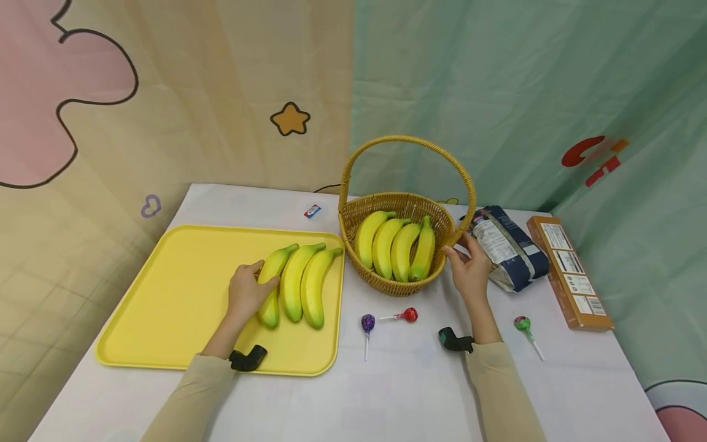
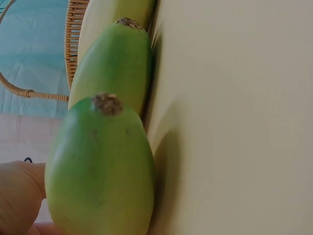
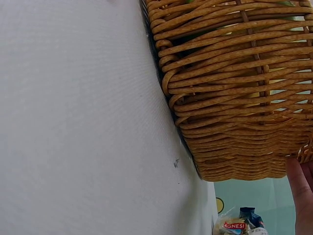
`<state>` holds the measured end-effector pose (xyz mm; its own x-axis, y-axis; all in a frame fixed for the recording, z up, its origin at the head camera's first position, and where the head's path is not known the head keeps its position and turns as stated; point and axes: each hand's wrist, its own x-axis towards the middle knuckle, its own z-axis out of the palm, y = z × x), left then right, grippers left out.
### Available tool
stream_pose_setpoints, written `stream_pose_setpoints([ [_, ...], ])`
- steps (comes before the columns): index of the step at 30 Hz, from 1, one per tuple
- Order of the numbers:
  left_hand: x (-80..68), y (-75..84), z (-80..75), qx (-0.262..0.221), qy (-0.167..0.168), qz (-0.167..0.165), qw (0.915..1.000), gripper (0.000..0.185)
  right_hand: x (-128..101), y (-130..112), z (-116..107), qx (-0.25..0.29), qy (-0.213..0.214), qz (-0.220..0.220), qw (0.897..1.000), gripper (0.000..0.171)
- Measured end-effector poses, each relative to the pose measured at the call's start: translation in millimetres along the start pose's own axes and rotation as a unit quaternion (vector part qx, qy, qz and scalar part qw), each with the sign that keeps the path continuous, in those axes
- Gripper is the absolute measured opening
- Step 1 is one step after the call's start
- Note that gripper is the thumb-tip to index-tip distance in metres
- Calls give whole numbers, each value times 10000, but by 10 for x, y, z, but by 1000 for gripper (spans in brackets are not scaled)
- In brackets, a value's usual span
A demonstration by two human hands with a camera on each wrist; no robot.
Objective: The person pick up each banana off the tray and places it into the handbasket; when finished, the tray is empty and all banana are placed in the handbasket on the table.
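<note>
While the left hand (image 1: 245, 294) curls its fingers over the leftmost smooth yellow-green banana (image 1: 273, 283), likely light and stiff, grip it mid-length; the right hand (image 1: 469, 267) rests spread fingers on the woven wicker basket (image 1: 386, 279).

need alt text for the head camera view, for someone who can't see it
A person's left hand grips a bunch of three yellow bananas on a yellow plastic tray, while the right hand touches a woven wicker basket holding four more bananas. Three lollipops, a dark bag and a brown box lie on the white table.
</note>
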<state>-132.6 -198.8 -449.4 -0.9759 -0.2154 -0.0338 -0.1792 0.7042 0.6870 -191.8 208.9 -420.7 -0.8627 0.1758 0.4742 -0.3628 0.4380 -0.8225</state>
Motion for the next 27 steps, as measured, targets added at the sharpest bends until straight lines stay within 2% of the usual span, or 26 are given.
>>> stream_pose_setpoints([
  [4,15,47,0,-147,254,6,9996,61,-7,-76,-15,-23,-47,41,10000,43],
  [7,34,155,-12,-355,501,76,9981,60,-4,-72,-22,-7,-46,35,10000,43],
  [10,54,383,-22,-619,615,225,9959,59,5,-41,-34,62,-21,7,10000,43],
  [14,117,843,39,-1042,723,715,9893,55,48,170,-32,70,36,26,10000,43],
  [18,259,1340,228,-1163,733,1376,9809,52,68,362,-16,62,74,101,9999,45],
  [21,412,1646,415,-1062,624,1738,9771,50,58,359,-5,105,77,106,9999,45],
  [24,583,1830,600,-989,485,1852,9765,49,53,351,15,134,60,77,9999,44],
  [27,733,1899,751,-932,454,1821,9778,49,50,343,36,188,13,36,9998,44],
])
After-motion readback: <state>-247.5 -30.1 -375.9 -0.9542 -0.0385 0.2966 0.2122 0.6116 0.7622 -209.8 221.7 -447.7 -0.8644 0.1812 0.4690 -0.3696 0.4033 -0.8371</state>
